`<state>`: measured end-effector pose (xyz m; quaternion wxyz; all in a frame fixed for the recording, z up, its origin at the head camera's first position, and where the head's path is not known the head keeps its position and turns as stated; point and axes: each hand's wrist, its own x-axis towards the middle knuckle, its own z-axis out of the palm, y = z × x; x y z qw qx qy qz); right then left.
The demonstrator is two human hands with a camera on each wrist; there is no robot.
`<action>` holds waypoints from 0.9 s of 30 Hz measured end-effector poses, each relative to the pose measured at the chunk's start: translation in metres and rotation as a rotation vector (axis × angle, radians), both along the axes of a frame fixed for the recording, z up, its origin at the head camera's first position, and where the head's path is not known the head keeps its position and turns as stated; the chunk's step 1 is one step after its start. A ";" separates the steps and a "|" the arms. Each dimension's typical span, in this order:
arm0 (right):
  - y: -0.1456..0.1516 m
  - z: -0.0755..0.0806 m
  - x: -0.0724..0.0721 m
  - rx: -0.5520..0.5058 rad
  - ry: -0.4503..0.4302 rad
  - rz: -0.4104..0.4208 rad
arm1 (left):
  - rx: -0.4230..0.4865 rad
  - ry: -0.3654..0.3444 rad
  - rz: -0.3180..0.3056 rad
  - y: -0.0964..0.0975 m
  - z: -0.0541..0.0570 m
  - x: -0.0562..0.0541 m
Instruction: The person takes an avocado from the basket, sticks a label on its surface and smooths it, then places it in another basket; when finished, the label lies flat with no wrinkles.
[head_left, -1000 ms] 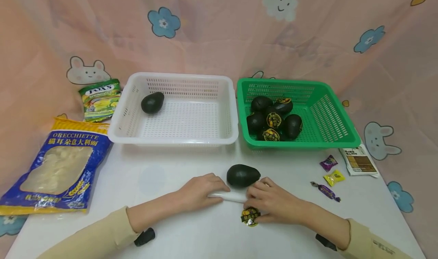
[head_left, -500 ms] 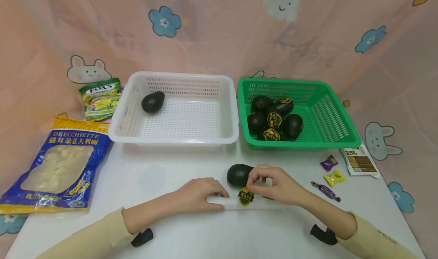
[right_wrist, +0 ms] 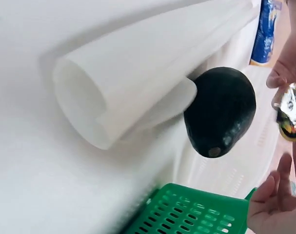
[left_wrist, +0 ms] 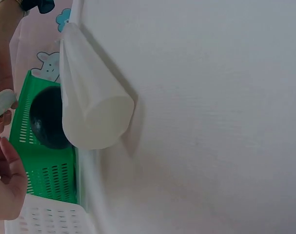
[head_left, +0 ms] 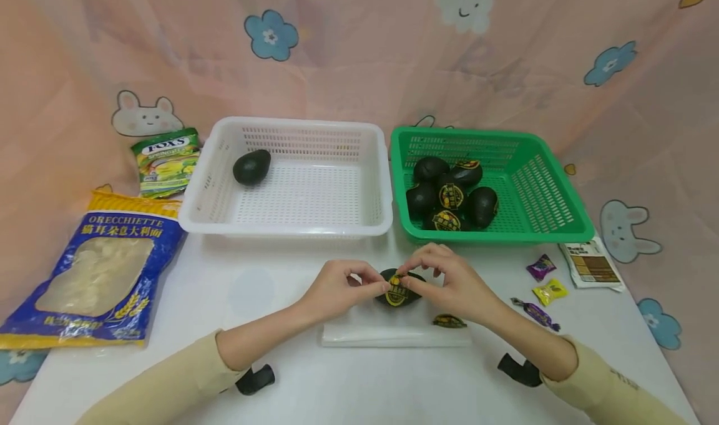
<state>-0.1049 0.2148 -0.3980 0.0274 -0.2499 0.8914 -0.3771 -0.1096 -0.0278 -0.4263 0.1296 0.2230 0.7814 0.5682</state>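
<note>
A round black-and-gold sticker (head_left: 396, 292) is held up in front of a dark avocado (head_left: 417, 297), which lies on the white table. My left hand (head_left: 344, 289) pinches the sticker's left edge. At its upper right, my right hand (head_left: 452, 280) pinches the same sticker between thumb and fingers. The left wrist view shows the sticker's pale back (left_wrist: 2, 103); its shiny face (right_wrist: 292, 111) catches light in the right wrist view. A loosely rolled white sheet (head_left: 387, 337) lies nearer me, with another black-and-gold sticker (head_left: 449, 321) at its right part.
Behind stand a white basket (head_left: 286, 230) with one avocado (head_left: 251, 167) and a green basket (head_left: 500, 236) with several stickered avocados. A pasta bag (head_left: 101, 275) and candy bag (head_left: 166, 163) lie left. Wrapped candies (head_left: 550, 292) and a white-brown packet (head_left: 591, 263) lie right.
My right hand has peeled a sticker from the white sheet and lifted it toward the avocado. My left hand has left the sheet, moved up and right, and taken the sticker's other edge.
</note>
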 end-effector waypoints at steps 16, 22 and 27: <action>0.009 -0.028 0.000 0.052 -0.040 -0.135 | -0.124 -0.067 0.099 0.006 -0.020 -0.004; 0.009 -0.032 -0.003 0.088 -0.077 -0.139 | -0.166 -0.052 0.089 0.008 -0.026 -0.007; 0.009 -0.033 -0.005 0.074 -0.104 -0.122 | -0.180 -0.072 0.076 0.009 -0.027 -0.009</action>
